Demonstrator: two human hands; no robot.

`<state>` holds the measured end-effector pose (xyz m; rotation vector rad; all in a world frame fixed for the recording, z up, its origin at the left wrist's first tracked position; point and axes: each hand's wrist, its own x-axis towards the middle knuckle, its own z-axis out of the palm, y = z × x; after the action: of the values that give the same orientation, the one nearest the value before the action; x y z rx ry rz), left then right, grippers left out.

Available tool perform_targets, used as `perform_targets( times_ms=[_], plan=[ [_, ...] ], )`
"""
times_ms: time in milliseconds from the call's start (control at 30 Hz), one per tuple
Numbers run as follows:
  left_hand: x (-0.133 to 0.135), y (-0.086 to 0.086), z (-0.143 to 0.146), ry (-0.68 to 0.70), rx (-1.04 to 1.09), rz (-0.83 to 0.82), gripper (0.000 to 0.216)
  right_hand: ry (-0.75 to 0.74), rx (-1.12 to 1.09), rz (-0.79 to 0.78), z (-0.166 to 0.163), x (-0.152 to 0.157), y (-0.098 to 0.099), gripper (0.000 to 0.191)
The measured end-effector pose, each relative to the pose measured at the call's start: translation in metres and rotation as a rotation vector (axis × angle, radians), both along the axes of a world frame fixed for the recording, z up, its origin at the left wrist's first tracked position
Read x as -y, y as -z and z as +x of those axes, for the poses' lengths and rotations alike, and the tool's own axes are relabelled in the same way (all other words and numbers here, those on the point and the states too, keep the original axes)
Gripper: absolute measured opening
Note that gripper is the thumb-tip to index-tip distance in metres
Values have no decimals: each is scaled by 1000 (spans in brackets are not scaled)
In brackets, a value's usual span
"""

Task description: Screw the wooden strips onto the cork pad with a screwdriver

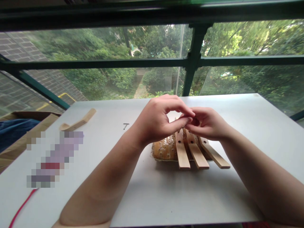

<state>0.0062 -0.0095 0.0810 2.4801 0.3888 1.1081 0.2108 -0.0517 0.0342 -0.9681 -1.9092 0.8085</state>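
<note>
My left hand (163,118) and my right hand (206,123) meet over the middle of the table, fingertips touching. The left one makes a pinch between thumb and fingers. The right one has its fingers curled against the thumb. Whatever sits between the fingertips is too small or hidden to name. Right below them lies a rounded brown, glossy, dotted object (163,150) with a pale edge. Three flat wooden strips (184,156) with dark holes lie across it, their ends jutting toward me. Their far ends are covered by my hands.
A bent wooden piece (79,122) lies at the table's left. Two small metal pins or screws (125,126) are nearer the middle. A blurred-out purple item (58,158) with a red cord (22,207) is at left. A cardboard box (51,122) stands beside the white table (133,202).
</note>
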Motion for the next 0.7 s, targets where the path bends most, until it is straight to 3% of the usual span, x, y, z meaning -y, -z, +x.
perform_targets(
  times_ms=[700],
  plan=[
    [1,4,3,37,36,-50,10,18,60,58,-2,1,-4,18]
  ],
)
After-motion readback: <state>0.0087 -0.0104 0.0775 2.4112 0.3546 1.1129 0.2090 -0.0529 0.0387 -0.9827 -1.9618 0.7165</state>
